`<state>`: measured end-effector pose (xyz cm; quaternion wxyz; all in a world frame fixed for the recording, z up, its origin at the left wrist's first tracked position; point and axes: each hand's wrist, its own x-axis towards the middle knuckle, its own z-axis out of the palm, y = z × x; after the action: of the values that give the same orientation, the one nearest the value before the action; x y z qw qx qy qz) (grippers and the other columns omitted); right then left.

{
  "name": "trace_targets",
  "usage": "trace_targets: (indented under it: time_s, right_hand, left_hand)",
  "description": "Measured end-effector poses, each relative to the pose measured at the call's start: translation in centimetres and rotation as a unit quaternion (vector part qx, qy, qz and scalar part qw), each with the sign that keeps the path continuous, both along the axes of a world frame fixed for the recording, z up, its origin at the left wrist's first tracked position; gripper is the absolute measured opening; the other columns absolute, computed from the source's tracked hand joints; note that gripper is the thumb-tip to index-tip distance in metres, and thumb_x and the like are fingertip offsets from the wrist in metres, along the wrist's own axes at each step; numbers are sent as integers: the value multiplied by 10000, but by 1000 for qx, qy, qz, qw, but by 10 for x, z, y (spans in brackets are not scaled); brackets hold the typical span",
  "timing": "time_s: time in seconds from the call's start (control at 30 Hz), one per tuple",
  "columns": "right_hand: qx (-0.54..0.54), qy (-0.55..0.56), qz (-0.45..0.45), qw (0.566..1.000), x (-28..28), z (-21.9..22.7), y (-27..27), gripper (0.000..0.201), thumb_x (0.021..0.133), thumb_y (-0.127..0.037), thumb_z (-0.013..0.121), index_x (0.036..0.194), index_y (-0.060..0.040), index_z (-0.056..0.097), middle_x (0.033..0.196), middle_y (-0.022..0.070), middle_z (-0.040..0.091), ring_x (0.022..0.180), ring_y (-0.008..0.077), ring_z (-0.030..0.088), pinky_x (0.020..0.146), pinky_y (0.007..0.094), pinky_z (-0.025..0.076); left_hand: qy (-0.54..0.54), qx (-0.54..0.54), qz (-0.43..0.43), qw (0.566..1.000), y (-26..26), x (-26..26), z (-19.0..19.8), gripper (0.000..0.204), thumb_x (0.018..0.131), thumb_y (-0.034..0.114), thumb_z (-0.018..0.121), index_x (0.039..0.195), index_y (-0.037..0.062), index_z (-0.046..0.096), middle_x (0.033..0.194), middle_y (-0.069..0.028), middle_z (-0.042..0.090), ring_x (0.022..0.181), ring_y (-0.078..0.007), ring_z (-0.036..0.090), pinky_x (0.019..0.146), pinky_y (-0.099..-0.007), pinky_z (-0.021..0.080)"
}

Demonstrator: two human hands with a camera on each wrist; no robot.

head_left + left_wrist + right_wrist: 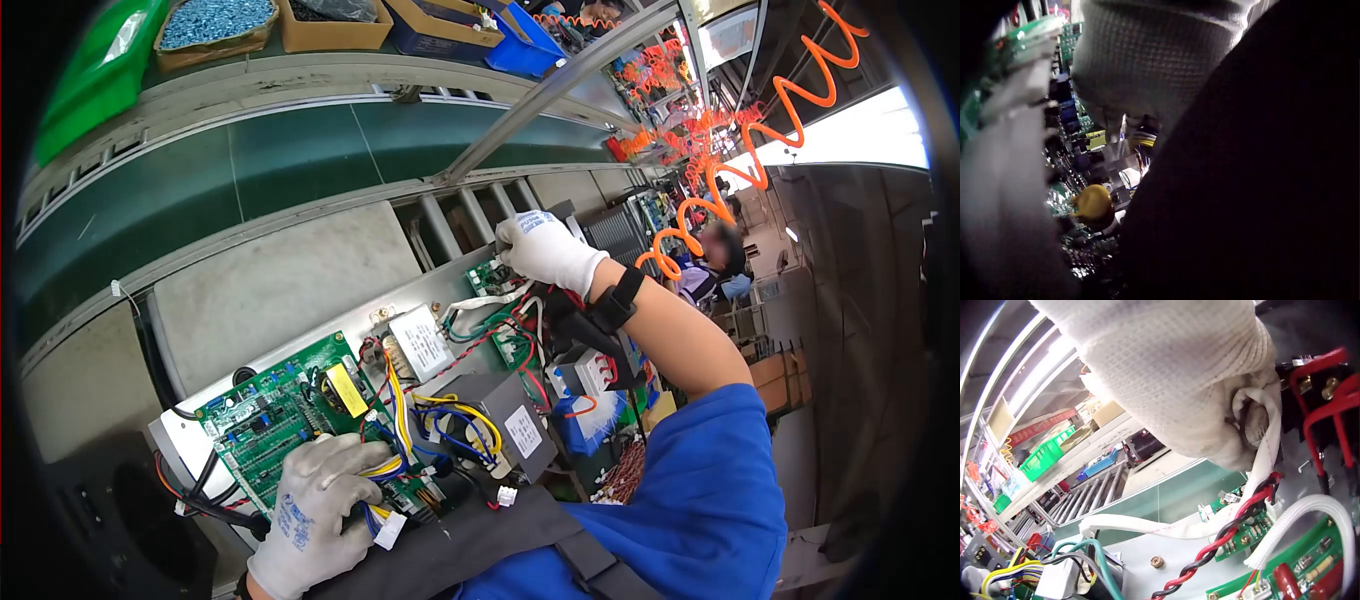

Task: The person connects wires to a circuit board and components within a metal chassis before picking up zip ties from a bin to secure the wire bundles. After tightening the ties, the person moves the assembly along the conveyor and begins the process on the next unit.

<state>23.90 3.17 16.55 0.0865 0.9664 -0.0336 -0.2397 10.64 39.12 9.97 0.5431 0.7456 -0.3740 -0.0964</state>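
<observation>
My gloved left hand (318,505) is low over the large green circuit board (262,425). Its curled fingers hold a bundle of yellow, white and blue wires (398,410), and a white connector (390,531) sticks out beside the thumb. In the left wrist view, glove fabric and dark shadow hide most of this grip; a round yellow component (1095,204) shows on the board. At the far end of the metal chassis, my gloved right hand (548,250) pinches a white sleeved cable (1264,440), which loops between the curled fingers. A small green board (1235,534) lies just below that hand.
A white-labelled box-shaped part (421,342) and a grey box (515,425) with coiled wires stand on the chassis. Rollers (440,228) and a green conveyor belt (290,155) run behind. An orange coiled hose (715,200) hangs at right. Part boxes (335,30) line the back.
</observation>
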Motion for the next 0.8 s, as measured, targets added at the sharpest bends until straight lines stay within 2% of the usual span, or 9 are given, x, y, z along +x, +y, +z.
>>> trace_targets:
  time_s: [0.03, 0.07, 0.3, 0.37, 0.43, 0.5, 0.53, 0.63, 0.8]
  right_hand:
    - [1, 1, -3, 1000, 0, 0, -1, 162, 783, -119, 638, 917, -61, 709, 907, 175, 687, 897, 343, 663, 795, 425, 513]
    - [8, -1, 9, 1000, 1, -1, -2, 158, 780, -127, 646, 909, -61, 711, 902, 174, 688, 897, 344, 663, 795, 425, 513]
    - [-15, 39, 14, 999, 13, 3, 1, 163, 758, -159, 685, 873, -50, 721, 859, 174, 697, 860, 345, 677, 782, 416, 529]
    - [-4, 30, 15, 999, 13, 2, -3, 170, 777, -199, 702, 860, -51, 712, 805, 146, 687, 794, 305, 680, 739, 381, 522]
    - [-3, 36, 33, 999, 10, 0, -4, 185, 776, -212, 720, 859, -47, 712, 811, 152, 685, 801, 307, 677, 736, 382, 520]
    - [-1, 35, 38, 999, 10, 0, -4, 150, 763, -169, 698, 854, -53, 721, 842, 171, 692, 859, 342, 675, 778, 416, 526]
    - [-11, 26, 52, 998, 10, -4, -9, 219, 788, -251, 734, 866, -48, 713, 812, 149, 685, 800, 306, 676, 732, 385, 518]
    - [9, 29, 8, 1000, 8, -1, -5, 207, 786, -241, 730, 866, -50, 715, 810, 147, 687, 790, 304, 678, 731, 381, 519]
    - [24, 13, 21, 999, 7, -8, -8, 177, 783, -198, 711, 869, -44, 715, 784, 147, 684, 775, 294, 682, 720, 377, 521]
  left_hand:
    - [-6, -10, 17, 1000, -1, 0, 0, 209, 555, 8, 636, 731, 90, 559, 1106, -83, 665, 1072, -335, 581, 893, -455, 421]
    - [-5, -8, 14, 1000, -2, -1, -1, 209, 555, 8, 636, 731, 90, 559, 1106, -83, 665, 1072, -335, 581, 893, -455, 421]
    - [9, 9, 12, 1000, 1, -4, -6, 224, 577, 6, 650, 752, 115, 564, 1159, -63, 646, 1141, -315, 545, 961, -451, 395]
    - [11, 12, 11, 1000, 2, -4, -8, 227, 579, 8, 652, 756, 118, 564, 1170, -58, 641, 1151, -310, 539, 962, -449, 392]
    - [-1, 5, 1, 1000, 2, -3, -11, 261, 649, 100, 769, 781, 125, 545, 1146, -94, 639, 1122, -319, 545, 975, -450, 366]
    - [8, 7, -10, 1000, 3, -1, -11, 260, 651, 109, 771, 779, 123, 544, 1147, -94, 639, 1122, -323, 543, 974, -455, 366]
    - [12, 11, -16, 1000, 3, -1, -10, 260, 654, 119, 773, 777, 121, 544, 1148, -95, 639, 1122, -328, 541, 974, -459, 366]
    - [9, 11, -7, 1000, 3, -2, -10, 263, 657, 131, 776, 781, 117, 544, 1152, -97, 637, 1123, -338, 539, 971, -468, 366]
    - [12, 26, -14, 999, 4, -2, -9, 276, 658, 143, 784, 787, 118, 542, 1154, -102, 636, 1127, -345, 538, 1000, -481, 360]
